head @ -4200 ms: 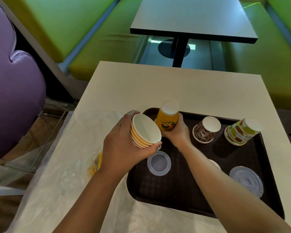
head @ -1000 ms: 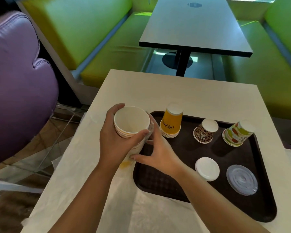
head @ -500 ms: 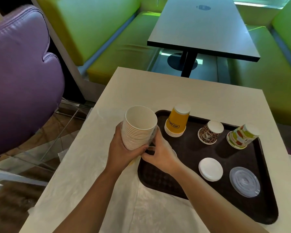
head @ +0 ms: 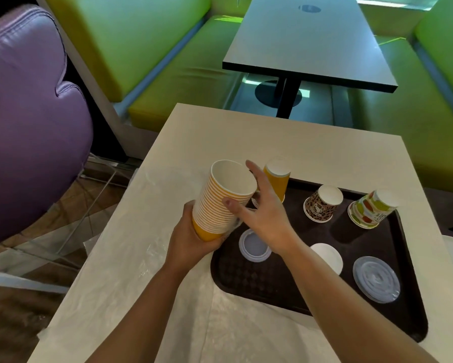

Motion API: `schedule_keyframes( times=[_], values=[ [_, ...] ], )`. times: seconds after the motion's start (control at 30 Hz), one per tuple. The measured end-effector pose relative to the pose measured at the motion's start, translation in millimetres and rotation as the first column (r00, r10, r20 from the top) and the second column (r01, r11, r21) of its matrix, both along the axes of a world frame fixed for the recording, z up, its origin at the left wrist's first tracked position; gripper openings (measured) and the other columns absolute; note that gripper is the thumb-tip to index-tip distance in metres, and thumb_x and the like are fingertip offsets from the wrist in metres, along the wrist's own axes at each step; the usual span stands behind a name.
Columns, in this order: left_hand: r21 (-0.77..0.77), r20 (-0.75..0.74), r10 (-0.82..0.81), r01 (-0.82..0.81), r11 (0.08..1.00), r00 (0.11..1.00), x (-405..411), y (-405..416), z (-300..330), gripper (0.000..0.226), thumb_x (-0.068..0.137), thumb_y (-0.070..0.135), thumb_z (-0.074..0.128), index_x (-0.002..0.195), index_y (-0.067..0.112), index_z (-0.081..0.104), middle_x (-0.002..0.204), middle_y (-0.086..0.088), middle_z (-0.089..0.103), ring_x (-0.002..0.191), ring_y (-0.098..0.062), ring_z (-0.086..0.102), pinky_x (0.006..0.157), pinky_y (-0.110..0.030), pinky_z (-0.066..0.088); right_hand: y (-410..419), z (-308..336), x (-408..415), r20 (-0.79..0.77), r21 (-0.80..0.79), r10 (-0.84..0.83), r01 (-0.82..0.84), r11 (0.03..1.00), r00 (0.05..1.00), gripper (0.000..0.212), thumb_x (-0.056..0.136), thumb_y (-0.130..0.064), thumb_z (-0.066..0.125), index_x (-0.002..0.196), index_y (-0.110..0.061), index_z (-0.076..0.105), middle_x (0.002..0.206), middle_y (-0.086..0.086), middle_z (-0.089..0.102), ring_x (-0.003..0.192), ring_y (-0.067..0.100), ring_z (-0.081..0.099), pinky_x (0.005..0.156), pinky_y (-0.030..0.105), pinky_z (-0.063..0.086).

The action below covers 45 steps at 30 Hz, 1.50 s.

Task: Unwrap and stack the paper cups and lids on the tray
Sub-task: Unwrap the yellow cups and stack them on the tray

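Cups in a nested stack (head: pixel 221 203) tilt above the bench (head: pixel 298 142), beside the tray (head: pixel 272 284); left grip (head: pixel 191 239) curls round the stack's base, right grip (head: pixel 264 213) spread, thumb touching its side.

Bright daylight, soft shadows, wide-angle edge distortion, slight motion blur.

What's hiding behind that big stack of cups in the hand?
Behind the held cup stack, an upside-down orange cup stack stands on the tray. The right hand covers its lower part. The left hand grips the held stack.
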State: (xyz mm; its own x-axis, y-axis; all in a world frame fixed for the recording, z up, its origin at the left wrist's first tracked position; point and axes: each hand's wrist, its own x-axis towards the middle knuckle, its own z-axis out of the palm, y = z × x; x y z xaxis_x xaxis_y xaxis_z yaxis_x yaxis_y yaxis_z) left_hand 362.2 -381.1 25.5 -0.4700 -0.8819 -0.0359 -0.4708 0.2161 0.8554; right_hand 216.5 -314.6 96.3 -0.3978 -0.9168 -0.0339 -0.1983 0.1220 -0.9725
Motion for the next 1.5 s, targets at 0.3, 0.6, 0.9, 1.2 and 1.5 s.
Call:
schedule_keyframes(
  times=[0.3, 0.6, 0.9, 1.2, 1.5],
  values=[
    [-0.150, -0.052, -0.199, 0.189, 0.970, 0.979, -25.5, 12.4, 57.7, 0.102, 0.055, 0.057, 0.081, 0.138, 0.036, 0.027, 0.136, 0.016, 0.042, 0.123, -0.004, 0.044, 0.099, -0.026, 0.045, 22.3, -18.8, -5.0, 0.229, 0.004, -0.104, 0.105, 0.994, 0.968, 0.070, 0.059, -0.057, 0.072, 0.123, -0.044, 0.045, 0.126, -0.007, 0.055, 0.119, 0.016, 0.053, 0.099, 0.047, 0.047],
    [-0.336, 0.203, -0.152, 0.215, 0.917, 0.967, -41.1, 27.9, 64.0, 0.096, 0.061, 0.071, 0.061, 0.141, 0.028, 0.030, 0.130, 0.005, 0.052, 0.111, -0.013, 0.055, 0.086, -0.030, 0.052, 46.0, -17.4, -7.2, 0.337, 0.062, -0.148, 0.135, 0.989, 0.930, 0.057, 0.061, -0.060, 0.071, 0.111, -0.043, 0.048, 0.125, -0.004, 0.054, 0.117, 0.016, 0.054, 0.097, 0.044, 0.050],
    [-0.336, 0.213, -0.178, 0.243, 0.910, 0.961, -47.8, 34.1, 58.6, 0.094, 0.063, 0.068, 0.069, 0.140, 0.029, 0.032, 0.128, 0.008, 0.054, 0.108, -0.011, 0.057, 0.086, -0.030, 0.053, 51.6, -7.7, -33.1, -0.020, 0.081, -0.098, 0.099, 0.992, 0.995, 0.077, 0.066, -0.060, 0.060, 0.135, -0.029, 0.041, 0.122, -0.004, 0.057, 0.111, 0.013, 0.057, 0.092, 0.037, 0.052],
    [-0.332, 0.227, -0.196, 0.265, 0.905, 0.954, -51.0, 30.5, 54.8, 0.090, 0.065, 0.064, 0.070, 0.140, 0.031, 0.033, 0.125, 0.009, 0.057, 0.105, -0.010, 0.058, 0.085, -0.029, 0.052, 50.1, 6.9, -46.6, -0.228, 0.159, 0.144, -0.109, 0.981, 0.963, 0.067, 0.071, -0.061, 0.056, 0.132, -0.034, 0.046, 0.126, -0.014, 0.050, 0.117, 0.006, 0.050, 0.098, 0.034, 0.047],
    [-0.301, 0.229, -0.197, 0.262, 0.917, 0.953, -51.9, 32.8, 53.0, 0.089, 0.064, 0.067, 0.069, 0.137, 0.030, 0.035, 0.122, 0.008, 0.058, 0.103, -0.012, 0.060, 0.081, -0.028, 0.051, 46.0, 8.8, -68.7, -0.165, 0.062, 0.074, -0.065, 0.996, 0.983, 0.055, 0.085, -0.043, 0.059, 0.135, -0.037, 0.037, 0.121, -0.010, 0.052, 0.108, 0.007, 0.056, 0.085, 0.022, 0.051]
  ],
)
